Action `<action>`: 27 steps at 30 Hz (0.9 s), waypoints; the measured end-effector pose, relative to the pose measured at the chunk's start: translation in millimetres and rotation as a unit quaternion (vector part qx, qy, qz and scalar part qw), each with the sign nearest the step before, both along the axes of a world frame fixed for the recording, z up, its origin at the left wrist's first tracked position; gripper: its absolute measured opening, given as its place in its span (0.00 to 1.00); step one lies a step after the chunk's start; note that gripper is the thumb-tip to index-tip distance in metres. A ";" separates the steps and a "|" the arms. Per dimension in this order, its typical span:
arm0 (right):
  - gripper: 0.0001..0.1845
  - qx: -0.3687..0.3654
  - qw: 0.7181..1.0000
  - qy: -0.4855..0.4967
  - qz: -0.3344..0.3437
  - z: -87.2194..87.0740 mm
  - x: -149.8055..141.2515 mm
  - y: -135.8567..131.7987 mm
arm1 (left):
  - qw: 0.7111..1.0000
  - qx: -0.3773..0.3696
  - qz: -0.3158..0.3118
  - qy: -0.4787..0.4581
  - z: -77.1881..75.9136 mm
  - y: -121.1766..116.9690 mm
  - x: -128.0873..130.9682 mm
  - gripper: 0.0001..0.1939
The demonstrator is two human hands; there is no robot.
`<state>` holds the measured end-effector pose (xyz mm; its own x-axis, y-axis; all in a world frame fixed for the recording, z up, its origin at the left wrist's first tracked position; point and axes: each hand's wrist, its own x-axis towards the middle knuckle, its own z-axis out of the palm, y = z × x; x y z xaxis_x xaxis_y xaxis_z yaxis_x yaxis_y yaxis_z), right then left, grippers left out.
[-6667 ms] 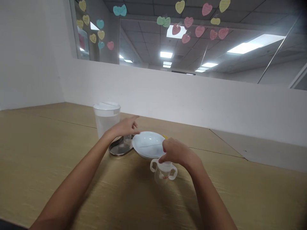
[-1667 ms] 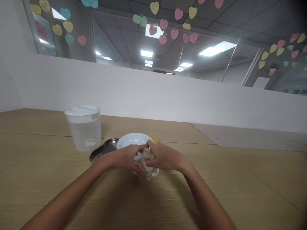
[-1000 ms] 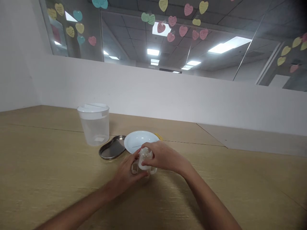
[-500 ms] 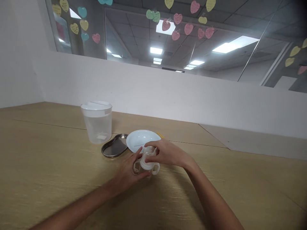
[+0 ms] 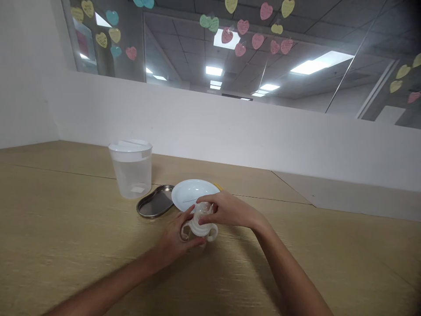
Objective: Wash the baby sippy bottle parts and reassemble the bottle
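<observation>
A baby bottle [image 5: 198,230] with two white handles stands upright on the table in front of me. A clear dome-shaped cap [image 5: 200,212] sits over its top. From the left, my left hand [image 5: 173,237] is wrapped round the bottle body by the left handle, thumb across the front. My right hand [image 5: 229,210] comes from the right, its thumb and fingers closed on the clear cap. Most of the bottle body is hidden behind my left thumb. Just behind the bottle lies a white oval bowl [image 5: 189,188].
A kidney-shaped metal tray [image 5: 154,204] lies left of the bowl. Behind it stands a lidded translucent bucket [image 5: 133,173]. Something yellow [image 5: 218,187] peeks out behind the bowl's right edge. A white wall [image 5: 210,127] with a window rises behind the table.
The clear container first seen on the metal tray no longer shows there; a clear cap is now on the bottle. My left hand left the tray side, reached the bottle top, then slid down to its body.
</observation>
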<state>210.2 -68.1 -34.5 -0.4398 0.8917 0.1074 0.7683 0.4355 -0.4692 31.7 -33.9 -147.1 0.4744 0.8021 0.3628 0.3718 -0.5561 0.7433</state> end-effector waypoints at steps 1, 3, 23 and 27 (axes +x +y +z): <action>0.20 0.000 1.000 0.000 -0.002 -0.7 0.2 0.6 | 1.000 -0.004 -0.001 0.001 0.2 0.0 -0.1 0.38; 0.22 -0.001 1.000 -0.002 -0.005 -1.7 0.2 1.3 | 1.000 -0.009 -0.002 0.004 0.1 0.4 -0.4 0.38; 0.23 0.051 0.987 0.141 -0.053 9.2 32.0 1.6 | 0.999 -0.034 -0.014 -0.026 -8.4 0.2 -0.7 0.40; 0.22 0.076 0.977 0.155 -0.123 -22.2 38.6 35.4 | 0.999 -0.016 -0.010 -0.028 -10.0 -1.9 -0.4 0.38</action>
